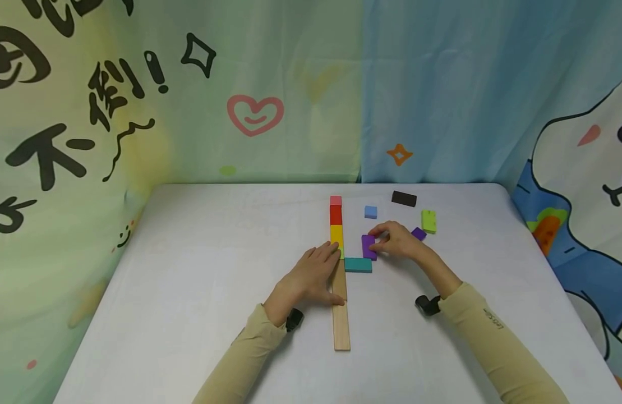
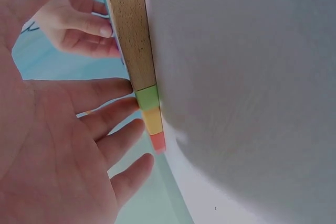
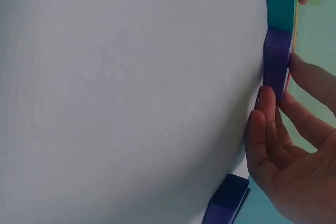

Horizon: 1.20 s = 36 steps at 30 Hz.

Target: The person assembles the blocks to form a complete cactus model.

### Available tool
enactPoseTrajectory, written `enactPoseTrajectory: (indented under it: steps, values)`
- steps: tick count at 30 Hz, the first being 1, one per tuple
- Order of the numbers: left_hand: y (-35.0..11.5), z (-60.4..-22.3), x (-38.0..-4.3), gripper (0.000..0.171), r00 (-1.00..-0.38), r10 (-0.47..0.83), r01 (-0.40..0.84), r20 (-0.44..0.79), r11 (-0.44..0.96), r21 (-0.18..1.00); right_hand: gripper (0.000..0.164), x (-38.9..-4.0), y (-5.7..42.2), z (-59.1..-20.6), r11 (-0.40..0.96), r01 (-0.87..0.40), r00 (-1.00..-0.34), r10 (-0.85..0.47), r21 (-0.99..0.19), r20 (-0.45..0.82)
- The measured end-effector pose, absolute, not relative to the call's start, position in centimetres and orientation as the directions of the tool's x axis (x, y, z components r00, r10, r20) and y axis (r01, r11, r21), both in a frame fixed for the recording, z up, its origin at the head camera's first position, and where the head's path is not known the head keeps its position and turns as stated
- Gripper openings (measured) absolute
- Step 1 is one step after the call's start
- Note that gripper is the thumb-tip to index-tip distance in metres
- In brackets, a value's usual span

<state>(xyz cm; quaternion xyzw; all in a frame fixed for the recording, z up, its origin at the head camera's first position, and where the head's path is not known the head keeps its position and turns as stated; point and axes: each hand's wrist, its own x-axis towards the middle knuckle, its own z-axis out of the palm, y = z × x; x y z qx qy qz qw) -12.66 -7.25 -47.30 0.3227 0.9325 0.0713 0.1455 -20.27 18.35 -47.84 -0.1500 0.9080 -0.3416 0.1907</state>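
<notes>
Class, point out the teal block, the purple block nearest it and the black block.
Teal block (image 1: pixel 358 265), head view: middle of top face.
Purple block (image 1: pixel 367 247), head view: middle of visible top face.
Black block (image 1: pixel 404 199), head view: middle of visible surface.
</notes>
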Motion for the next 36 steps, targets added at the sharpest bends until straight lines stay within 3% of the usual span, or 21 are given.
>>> enactPoseTrajectory:
  steps: [12, 21, 36]
  values:
    - [-7.1, -47.6, -12.8, 0.106, -0.735, 0.65, 0.611, -0.194, 0.758, 0.228, 0.039, -20.2, 18.5, -47.8, 0.702, -0.154, -0.875, -0.423, -0.695, -0.234]
    - [-6.9, -47.6, -12.8, 0.106, -0.736, 0.64, 0.598, -0.22, 0.767, 0.232, 0.076, -19.7, 18.3, -47.6, 0.711, -0.194, -0.84, -0.476, -0.676, -0.259]
    - [-7.1, -47.6, -12.8, 0.108, -0.735, 0.642, 0.599, -0.219, 0.766, 0.235, 0.084, -20.7, 17.5, -47.3, 0.774, -0.209, -0.836, -0.459, -0.598, -0.3]
